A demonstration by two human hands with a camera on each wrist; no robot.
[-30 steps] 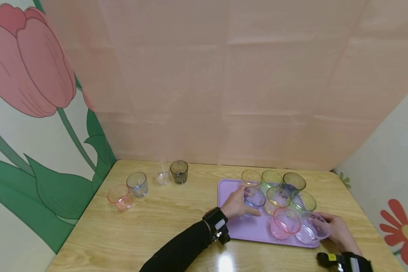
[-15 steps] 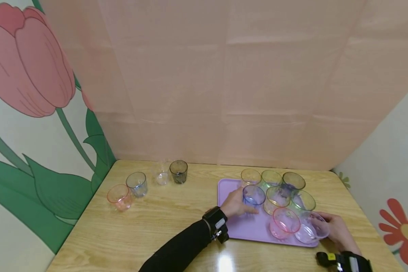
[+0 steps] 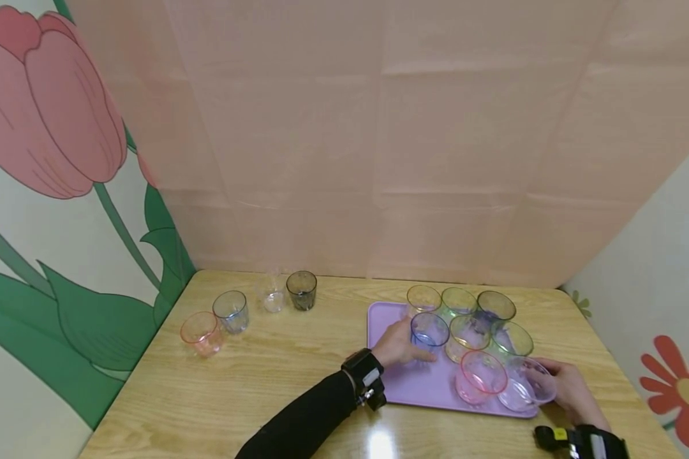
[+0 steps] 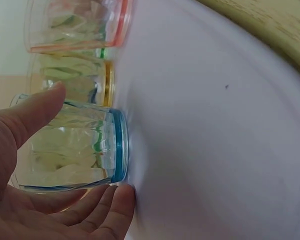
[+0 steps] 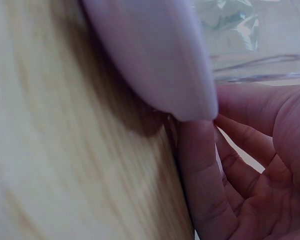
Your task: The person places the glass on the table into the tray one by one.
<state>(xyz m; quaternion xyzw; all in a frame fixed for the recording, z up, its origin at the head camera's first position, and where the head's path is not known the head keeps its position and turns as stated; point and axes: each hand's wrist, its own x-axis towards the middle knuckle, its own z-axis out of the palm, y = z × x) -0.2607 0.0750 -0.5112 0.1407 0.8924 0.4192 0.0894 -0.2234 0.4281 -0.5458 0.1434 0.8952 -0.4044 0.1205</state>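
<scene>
A purple tray [image 3: 419, 389] bears several coloured glasses. My left hand [image 3: 399, 344] holds the blue glass [image 3: 429, 333] at the tray's left part, thumb on one side and fingers on the other. In the left wrist view the blue glass [image 4: 75, 150] has its base right at the tray surface. My right hand [image 3: 571, 390] grips the tray's front right corner. In the right wrist view my thumb is above the tray edge [image 5: 165, 65] and a finger below it. A clear glass [image 3: 528, 386] stands close to this hand, beside a pink glass [image 3: 481, 379].
Behind these on the tray stand yellow [image 3: 425, 299], green [image 3: 459, 303] and dark [image 3: 496, 307] glasses. On the wooden table [image 3: 287, 376] at the left are an orange-pink glass [image 3: 202, 335], a blue-grey glass [image 3: 232, 312], a small clear glass [image 3: 274, 299] and a dark glass [image 3: 302, 291].
The blue glass has shifted very slightly toward the back left with my left hand, then stayed there. My right hand keeps its place at the tray corner.
</scene>
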